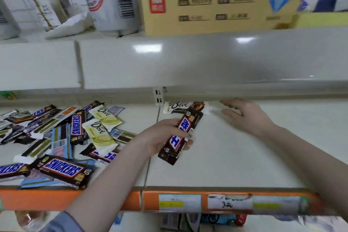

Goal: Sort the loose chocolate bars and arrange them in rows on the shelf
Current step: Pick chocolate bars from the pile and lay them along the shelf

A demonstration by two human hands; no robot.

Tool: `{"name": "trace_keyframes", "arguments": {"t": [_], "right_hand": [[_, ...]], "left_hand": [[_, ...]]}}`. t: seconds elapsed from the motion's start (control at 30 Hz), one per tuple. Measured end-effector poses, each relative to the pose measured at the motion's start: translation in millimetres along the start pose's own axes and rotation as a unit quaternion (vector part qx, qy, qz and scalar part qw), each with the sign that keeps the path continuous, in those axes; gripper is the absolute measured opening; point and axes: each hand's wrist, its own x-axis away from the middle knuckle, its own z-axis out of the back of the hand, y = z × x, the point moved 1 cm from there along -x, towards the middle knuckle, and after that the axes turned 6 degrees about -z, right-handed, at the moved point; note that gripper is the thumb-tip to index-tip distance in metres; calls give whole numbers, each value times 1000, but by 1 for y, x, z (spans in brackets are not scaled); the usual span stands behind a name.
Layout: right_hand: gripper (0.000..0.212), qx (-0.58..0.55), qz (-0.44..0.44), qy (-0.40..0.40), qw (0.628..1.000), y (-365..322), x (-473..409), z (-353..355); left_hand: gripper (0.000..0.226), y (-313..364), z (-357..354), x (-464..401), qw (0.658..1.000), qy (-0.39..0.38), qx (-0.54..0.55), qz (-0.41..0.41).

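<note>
My left hand (163, 136) grips a brown Snickers bar (180, 136) above the middle of the white shelf (235, 158). At the back of the shelf lies a white Dove bar (185, 107), flat against the rear edge. Just to its right my right hand (244, 115) hovers with fingers spread and nothing in it. A loose pile of chocolate bars (56, 137) covers the left part of the shelf: Snickers, white and yellow Dove (102, 133), and blue-wrapped bars, lying at mixed angles and overlapping.
The shelf above (207, 62) overhangs the back and carries white bags and a yellow carton (216, 3). An orange price strip (188, 201) with labels runs along the front edge. More packaged goods show on the shelf below.
</note>
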Motion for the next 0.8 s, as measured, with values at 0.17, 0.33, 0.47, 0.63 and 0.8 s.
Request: {"name": "trace_keyframes", "arguments": {"t": [0.17, 0.33, 0.47, 0.63, 0.8], "right_hand": [[25, -155, -59, -67, 984, 26, 19, 37], [19, -268, -64, -142, 951, 60, 42, 68], [20, -301, -84, -156, 937, 84, 52, 81], [12, -354, -101, -176, 913, 106, 57, 90], [7, -377, -152, -150, 901, 124, 53, 94]], "left_hand": [[19, 8, -54, -18, 992, -62, -108, -21], [21, 14, -124, -42, 978, -87, -188, -40], [26, 17, -162, -58, 977, -76, -195, -45], [24, 17, -181, -66, 965, -63, -247, -56], [25, 16, -170, -66, 966, -29, -247, -73]]}}
